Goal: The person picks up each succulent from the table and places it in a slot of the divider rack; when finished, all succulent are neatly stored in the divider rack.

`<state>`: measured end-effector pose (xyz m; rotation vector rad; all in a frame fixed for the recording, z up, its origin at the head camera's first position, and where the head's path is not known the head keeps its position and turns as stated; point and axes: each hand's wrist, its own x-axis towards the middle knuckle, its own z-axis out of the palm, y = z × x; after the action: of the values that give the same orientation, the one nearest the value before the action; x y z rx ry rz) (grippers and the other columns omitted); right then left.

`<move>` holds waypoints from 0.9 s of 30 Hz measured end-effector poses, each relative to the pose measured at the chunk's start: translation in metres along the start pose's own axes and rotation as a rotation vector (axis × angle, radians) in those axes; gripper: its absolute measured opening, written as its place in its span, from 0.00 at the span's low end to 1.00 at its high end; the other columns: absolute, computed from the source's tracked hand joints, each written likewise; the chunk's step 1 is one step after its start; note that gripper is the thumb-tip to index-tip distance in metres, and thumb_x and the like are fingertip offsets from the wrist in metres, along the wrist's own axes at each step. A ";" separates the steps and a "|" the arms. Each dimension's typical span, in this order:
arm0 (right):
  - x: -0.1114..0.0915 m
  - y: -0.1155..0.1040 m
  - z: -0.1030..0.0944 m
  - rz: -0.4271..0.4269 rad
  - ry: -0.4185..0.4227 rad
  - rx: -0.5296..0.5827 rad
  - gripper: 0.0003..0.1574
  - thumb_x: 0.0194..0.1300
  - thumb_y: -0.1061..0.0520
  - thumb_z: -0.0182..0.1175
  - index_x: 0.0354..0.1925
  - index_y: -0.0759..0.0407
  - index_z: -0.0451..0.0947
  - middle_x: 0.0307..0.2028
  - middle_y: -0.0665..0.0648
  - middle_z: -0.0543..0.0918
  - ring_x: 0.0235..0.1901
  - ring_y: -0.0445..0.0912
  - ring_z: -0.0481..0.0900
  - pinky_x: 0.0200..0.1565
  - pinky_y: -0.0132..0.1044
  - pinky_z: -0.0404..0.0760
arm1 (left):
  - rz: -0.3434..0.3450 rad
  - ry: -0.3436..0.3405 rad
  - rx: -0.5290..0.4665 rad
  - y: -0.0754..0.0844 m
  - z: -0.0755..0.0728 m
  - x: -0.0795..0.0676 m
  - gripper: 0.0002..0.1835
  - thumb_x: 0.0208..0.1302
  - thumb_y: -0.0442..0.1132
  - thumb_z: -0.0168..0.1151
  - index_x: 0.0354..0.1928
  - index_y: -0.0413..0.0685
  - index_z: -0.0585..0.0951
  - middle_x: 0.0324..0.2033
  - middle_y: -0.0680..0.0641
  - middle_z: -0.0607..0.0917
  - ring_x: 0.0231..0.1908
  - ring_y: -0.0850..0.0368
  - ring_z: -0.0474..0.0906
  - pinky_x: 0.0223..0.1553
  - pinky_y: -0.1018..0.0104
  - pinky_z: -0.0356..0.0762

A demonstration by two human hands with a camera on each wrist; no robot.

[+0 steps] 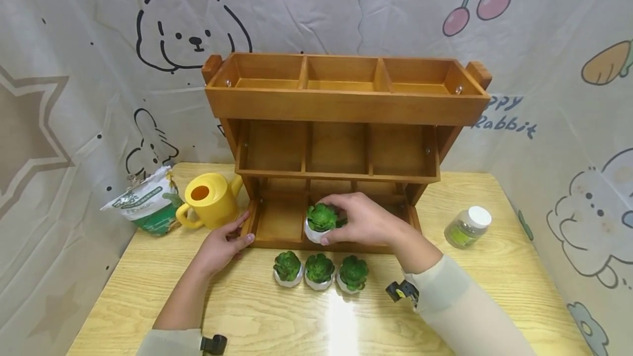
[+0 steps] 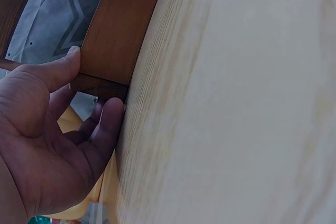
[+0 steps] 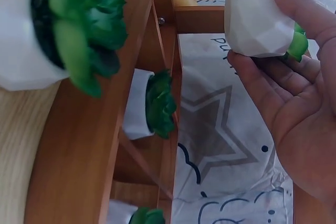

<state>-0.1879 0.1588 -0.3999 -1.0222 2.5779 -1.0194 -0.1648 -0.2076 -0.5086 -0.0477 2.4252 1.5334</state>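
My right hand (image 1: 361, 218) pinches the white faceted pot of a small green succulent (image 1: 320, 217), thumb on one side and fingers on the other. It holds the plant over the bottom tier of a brown wooden three-tier shelf (image 1: 346, 107), near the left divider. In the right wrist view, a succulent (image 3: 157, 103) sits in a bottom-tier compartment and another potted plant (image 3: 147, 216) farther along; the hand and arm mostly hide these in the head view. My left hand (image 1: 220, 246) grips the bottom tier's left front corner (image 2: 113, 51) between thumb and fingers.
Three potted succulents (image 1: 319, 269) stand in a row on the table (image 1: 277, 323) before the shelf. A yellow watering can (image 1: 217, 202) and a white-and-green bag (image 1: 153, 205) are at the left. A white-lidded jar (image 1: 467, 228) stands at the right. Printed cloth hangs behind.
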 end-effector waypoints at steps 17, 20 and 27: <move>0.043 -0.006 0.014 -0.032 -0.062 -0.049 0.38 0.56 0.43 0.79 0.61 0.51 0.80 0.42 0.42 0.85 0.41 0.39 0.83 0.46 0.36 0.83 | 0.013 0.016 0.013 0.000 0.000 -0.001 0.38 0.69 0.49 0.71 0.78 0.60 0.68 0.65 0.34 0.74 0.50 0.48 0.75 0.38 0.62 0.85; 0.050 -0.009 0.015 -0.024 -0.070 -0.068 0.39 0.56 0.42 0.79 0.62 0.52 0.79 0.44 0.43 0.85 0.43 0.40 0.83 0.46 0.34 0.82 | 0.014 0.015 0.009 0.000 0.000 -0.002 0.38 0.69 0.49 0.71 0.78 0.60 0.68 0.65 0.34 0.74 0.51 0.47 0.75 0.38 0.62 0.85; 0.066 -0.013 0.021 0.034 -0.110 -0.075 0.43 0.57 0.42 0.78 0.67 0.51 0.76 0.46 0.46 0.85 0.47 0.47 0.84 0.50 0.37 0.81 | 0.018 0.024 0.019 -0.001 0.001 0.000 0.37 0.70 0.48 0.70 0.78 0.60 0.68 0.63 0.34 0.74 0.52 0.47 0.75 0.39 0.63 0.85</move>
<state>-0.2214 0.0972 -0.4015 -1.0191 2.5515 -0.8396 -0.1645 -0.2069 -0.5103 -0.0406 2.4651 1.5260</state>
